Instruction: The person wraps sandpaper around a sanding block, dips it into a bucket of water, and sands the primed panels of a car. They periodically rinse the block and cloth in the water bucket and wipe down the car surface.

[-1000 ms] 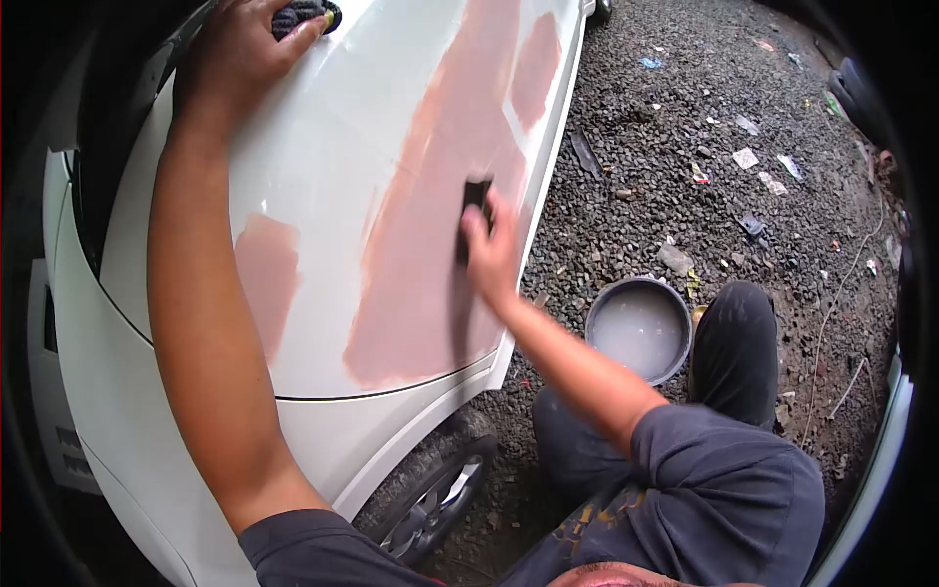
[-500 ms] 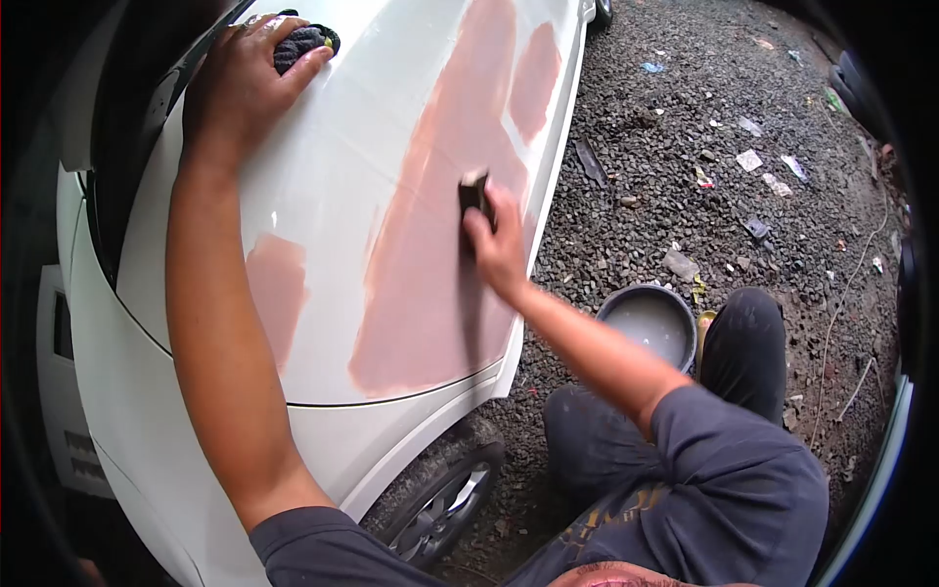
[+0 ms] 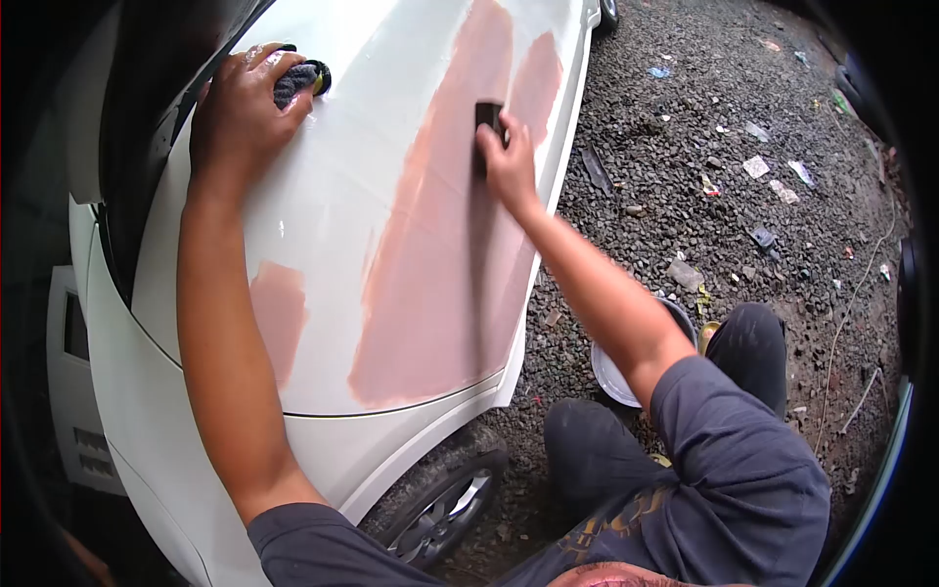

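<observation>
My right hand grips a dark sanding block, which rests on a long pinkish filler patch on the white car panel. At upper left, my left hand is closed around a bunched dark grey cloth against the same panel, near the window edge. A bit of yellow shows at the cloth's end. Two smaller filler patches lie nearby, one lower left and one upper right. The block's underside is hidden.
A round grey bucket stands on the gravel by my knees, partly behind my right forearm. The car's wheel is below the panel. Litter and a thin cord lie to the right.
My right hand and the sanding block have moved up along the long filler patch. My left hand with the cloth sits slightly lower in view. My right forearm now covers much of the bucket.
</observation>
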The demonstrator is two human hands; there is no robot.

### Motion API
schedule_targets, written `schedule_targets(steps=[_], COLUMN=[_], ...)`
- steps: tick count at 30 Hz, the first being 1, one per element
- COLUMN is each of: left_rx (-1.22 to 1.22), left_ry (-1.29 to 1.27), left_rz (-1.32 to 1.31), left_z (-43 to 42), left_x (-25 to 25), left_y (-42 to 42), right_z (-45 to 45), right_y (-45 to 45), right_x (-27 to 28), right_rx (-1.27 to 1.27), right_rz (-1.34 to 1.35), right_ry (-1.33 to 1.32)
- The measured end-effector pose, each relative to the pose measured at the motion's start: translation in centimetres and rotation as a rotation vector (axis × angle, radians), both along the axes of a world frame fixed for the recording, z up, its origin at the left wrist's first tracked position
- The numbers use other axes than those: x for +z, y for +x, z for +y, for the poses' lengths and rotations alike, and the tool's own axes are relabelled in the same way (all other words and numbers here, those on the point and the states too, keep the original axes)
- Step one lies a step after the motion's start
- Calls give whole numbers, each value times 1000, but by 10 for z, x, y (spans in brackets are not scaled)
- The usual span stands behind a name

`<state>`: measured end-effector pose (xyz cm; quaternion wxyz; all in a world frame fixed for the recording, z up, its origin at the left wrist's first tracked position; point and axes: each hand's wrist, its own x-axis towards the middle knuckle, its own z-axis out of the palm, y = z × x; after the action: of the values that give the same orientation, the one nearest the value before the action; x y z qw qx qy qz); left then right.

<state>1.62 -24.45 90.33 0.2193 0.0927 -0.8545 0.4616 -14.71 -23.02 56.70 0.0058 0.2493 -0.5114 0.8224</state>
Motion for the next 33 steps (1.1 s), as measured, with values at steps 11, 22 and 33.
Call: schedule_targets(steps=[11,22,33], left_rx=[-218,-28,28], left_ry=[75,170,101], left_rz=[-21,109,47], left_z=[-17,24,16], left_x=[22,9,9], left_y=[-42,-47,-45], right_z=[39,-5,-35], right_y=[77,-21,-78], right_x=[-29,8,35], right_rx=[125,90,123], right_rz=[25,-49,-157], right_ry=[-71,-71,-70])
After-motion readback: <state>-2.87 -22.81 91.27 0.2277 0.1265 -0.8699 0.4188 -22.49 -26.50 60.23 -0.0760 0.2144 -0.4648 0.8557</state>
